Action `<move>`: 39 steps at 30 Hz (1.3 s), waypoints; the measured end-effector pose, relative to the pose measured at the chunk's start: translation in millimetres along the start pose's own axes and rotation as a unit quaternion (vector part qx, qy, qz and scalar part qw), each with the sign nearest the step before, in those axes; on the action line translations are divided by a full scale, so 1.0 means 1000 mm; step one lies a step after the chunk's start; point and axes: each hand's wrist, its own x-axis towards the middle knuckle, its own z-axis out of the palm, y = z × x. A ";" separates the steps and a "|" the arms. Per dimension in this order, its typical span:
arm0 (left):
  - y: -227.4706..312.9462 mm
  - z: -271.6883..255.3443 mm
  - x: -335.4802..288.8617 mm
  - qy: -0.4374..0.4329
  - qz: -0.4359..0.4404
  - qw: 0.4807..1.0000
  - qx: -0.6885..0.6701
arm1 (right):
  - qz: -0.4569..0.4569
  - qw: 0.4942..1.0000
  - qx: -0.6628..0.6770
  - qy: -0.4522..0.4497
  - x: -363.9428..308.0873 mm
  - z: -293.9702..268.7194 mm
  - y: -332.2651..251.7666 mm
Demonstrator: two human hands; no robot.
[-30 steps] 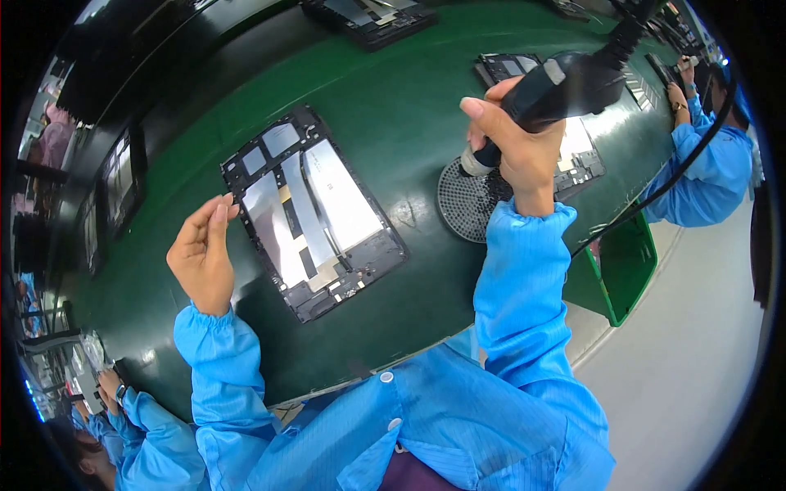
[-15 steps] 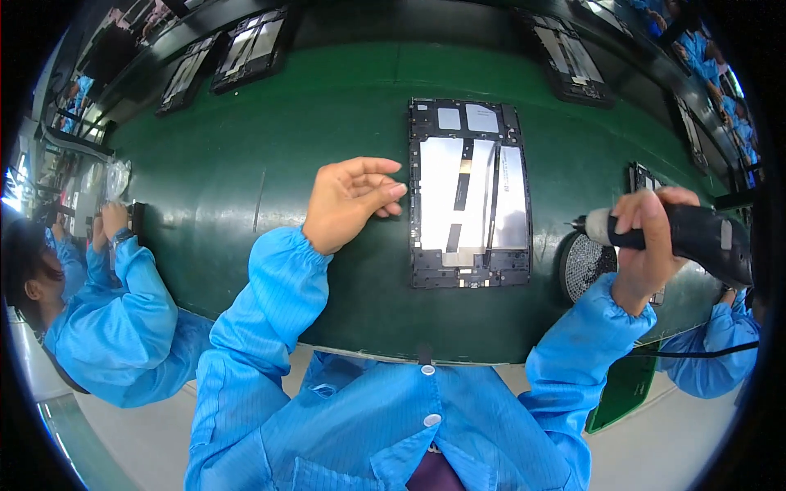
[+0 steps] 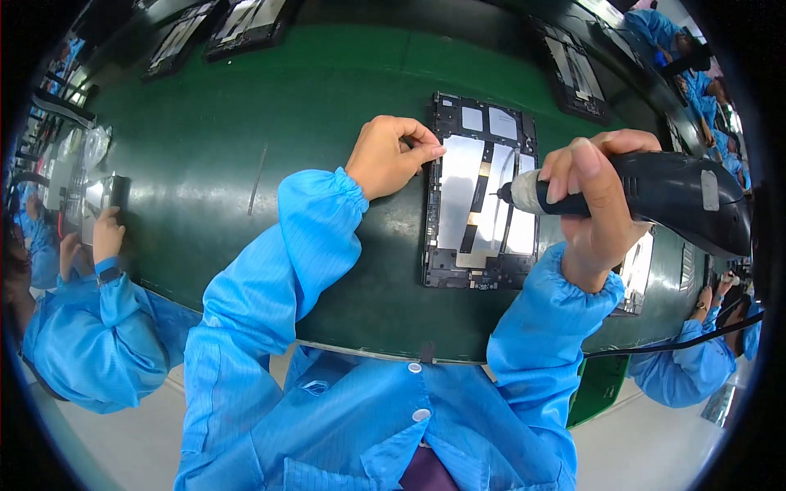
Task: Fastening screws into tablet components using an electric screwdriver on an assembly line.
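An opened tablet (image 3: 461,192) with a black frame and silvery battery panels lies on the green work surface in front of me. My left hand (image 3: 396,155) is at its upper left edge, thumb and index finger pinched together. Whether anything small sits between those fingertips I cannot make out. My right hand (image 3: 602,196) is wrapped around a black electric screwdriver (image 3: 679,192) with a pale, taped-looking nose. Its thin tip points left and shows over the tablet's middle, apparently held above it.
Another opened tablet (image 3: 635,274) lies right of my wrist, partly covered. More opened tablets (image 3: 246,29) (image 3: 573,69) rest along the far side. A black cable (image 3: 655,349) runs at the right. Co-workers in blue smocks sit on both sides; one person's hand (image 3: 107,236) shows at left.
My left hand has moved right and up to the tablet's edge, its fingers closing. My right hand has brought the screwdriver left over the tablet. The round dish is now hidden from sight.
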 end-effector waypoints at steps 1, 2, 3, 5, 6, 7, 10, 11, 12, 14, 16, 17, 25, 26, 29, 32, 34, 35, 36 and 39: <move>-0.004 0.001 0.003 0.010 0.009 1.000 -0.001 | -0.002 1.000 0.003 -0.004 0.001 0.003 0.002; -0.008 0.001 0.004 0.020 0.019 1.000 -0.002 | 0.000 1.000 0.002 -0.008 0.003 0.008 0.004; -0.008 0.002 0.004 0.021 0.018 1.000 -0.005 | -0.001 1.000 0.014 -0.009 0.004 0.013 0.007; -0.006 0.000 0.005 0.024 0.017 1.000 -0.007 | -0.012 1.000 0.008 -0.015 0.007 0.019 0.014; -0.004 0.000 0.004 0.025 0.017 0.999 -0.010 | -0.012 1.000 0.006 -0.018 0.008 0.021 0.017; -0.002 -0.001 0.003 0.021 0.022 1.000 -0.004 | -0.011 1.000 0.009 -0.021 0.009 0.023 0.020; 0.008 -0.002 0.005 0.011 0.029 0.999 0.042 | -0.008 1.000 0.008 -0.009 0.009 0.022 0.023; 0.010 -0.001 0.006 0.006 0.031 0.997 0.077 | -0.006 1.000 0.007 -0.006 0.008 0.019 0.024; 0.004 -0.002 0.009 0.008 0.031 0.996 0.077 | -0.004 1.000 0.005 -0.008 0.008 0.020 0.026; -0.014 -0.011 0.021 0.104 0.190 0.963 0.163 | -0.001 1.000 0.011 -0.014 0.009 0.025 0.029; -0.001 -0.020 0.029 0.010 0.094 0.989 0.110 | 0.004 1.000 0.012 -0.016 0.008 0.027 0.029; 0.000 -0.019 0.032 -0.065 0.043 0.993 0.093 | 0.033 0.999 0.019 -0.007 0.005 0.028 0.026; 0.016 0.015 0.007 -0.104 0.062 0.988 0.098 | 0.071 0.997 0.004 -0.008 -0.007 0.013 0.018; 0.017 0.017 0.007 -0.109 0.062 0.988 0.094 | 0.070 0.997 -0.006 -0.017 -0.008 0.011 0.020; 0.017 0.016 0.006 -0.107 0.031 0.989 0.098 | 0.071 0.997 -0.006 -0.031 -0.009 0.011 0.028; 0.015 0.014 0.007 -0.116 0.036 0.990 0.079 | 0.073 0.996 -0.025 -0.042 -0.011 0.012 0.030; 0.012 0.013 0.006 -0.109 0.050 0.989 0.087 | 0.095 0.994 -0.025 -0.041 -0.013 0.015 0.029; 0.010 0.013 0.006 -0.110 0.050 0.989 0.088 | 0.095 0.994 -0.025 -0.041 -0.014 0.016 0.030; 0.008 0.013 0.007 -0.110 0.067 0.989 0.079 | 0.101 0.994 -0.023 -0.045 -0.014 0.016 0.030; 0.007 0.013 0.006 -0.111 0.084 0.987 0.074 | 0.102 0.993 -0.023 -0.047 -0.016 0.016 0.031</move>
